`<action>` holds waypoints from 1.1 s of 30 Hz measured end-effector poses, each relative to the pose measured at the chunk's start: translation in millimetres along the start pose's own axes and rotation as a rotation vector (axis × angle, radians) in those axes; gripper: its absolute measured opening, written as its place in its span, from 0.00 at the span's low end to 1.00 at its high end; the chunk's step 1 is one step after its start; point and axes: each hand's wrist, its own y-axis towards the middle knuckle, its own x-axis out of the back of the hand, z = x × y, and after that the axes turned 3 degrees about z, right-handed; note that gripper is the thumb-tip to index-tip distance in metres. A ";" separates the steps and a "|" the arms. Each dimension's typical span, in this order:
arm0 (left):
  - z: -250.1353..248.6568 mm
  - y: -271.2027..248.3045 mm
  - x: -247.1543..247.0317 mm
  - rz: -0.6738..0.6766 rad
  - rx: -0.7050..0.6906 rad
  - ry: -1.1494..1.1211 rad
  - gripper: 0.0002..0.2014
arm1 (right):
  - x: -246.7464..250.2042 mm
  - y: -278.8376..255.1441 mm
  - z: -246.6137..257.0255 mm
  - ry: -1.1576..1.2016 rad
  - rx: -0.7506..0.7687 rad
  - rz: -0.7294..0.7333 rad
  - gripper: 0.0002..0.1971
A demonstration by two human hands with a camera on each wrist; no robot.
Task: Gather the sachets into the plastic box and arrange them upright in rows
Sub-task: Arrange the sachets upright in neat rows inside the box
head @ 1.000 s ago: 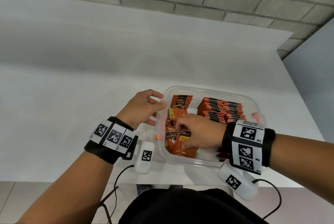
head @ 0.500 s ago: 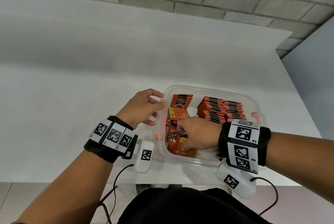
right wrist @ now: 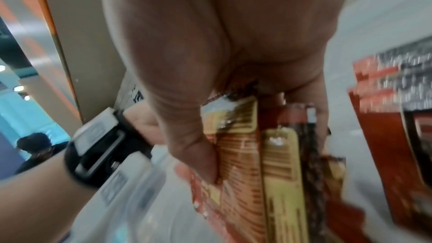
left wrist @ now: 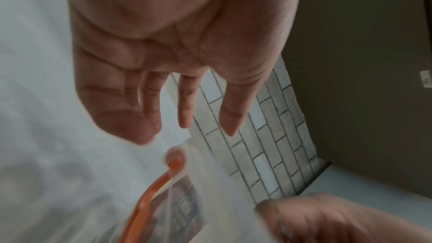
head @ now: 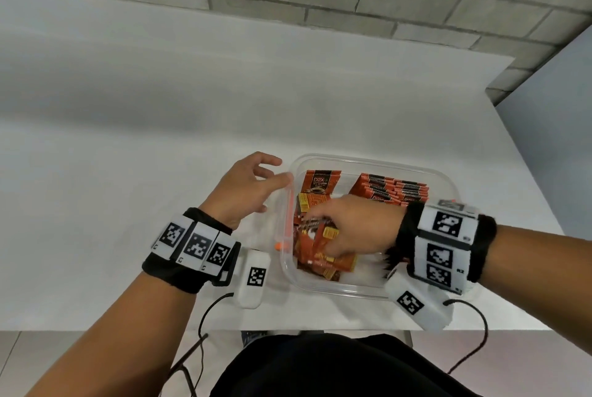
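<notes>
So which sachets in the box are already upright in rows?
The far-right block of sachets, packed on edge in tidy rows. The sachets under the right hand lie jumbled; one leans alone against the far wall.

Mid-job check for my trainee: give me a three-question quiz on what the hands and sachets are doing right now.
1. True or false: the left hand grips a sachet.
2. What does the right hand hold? A) box lid B) bundle of sachets C) nothing
3. Fill in: the upright rows stand at the far ___ of the box.

Key: 1 false, it is open at the box's left wall. 2 B. 3 right.
</notes>
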 end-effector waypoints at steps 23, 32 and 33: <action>-47.8 -15.9 -73.4 0.630 0.039 -0.670 0.18 | 43.7 -53.2 -38.7 0.313 0.236 -0.584 0.35; -54.4 -10.8 -74.6 0.536 -0.030 -0.807 0.19 | 29.7 -57.2 -56.2 0.693 0.212 -0.861 0.30; -54.7 -10.4 -75.9 0.525 -0.025 -0.820 0.20 | 27.8 -58.4 -58.1 0.734 0.205 -0.850 0.29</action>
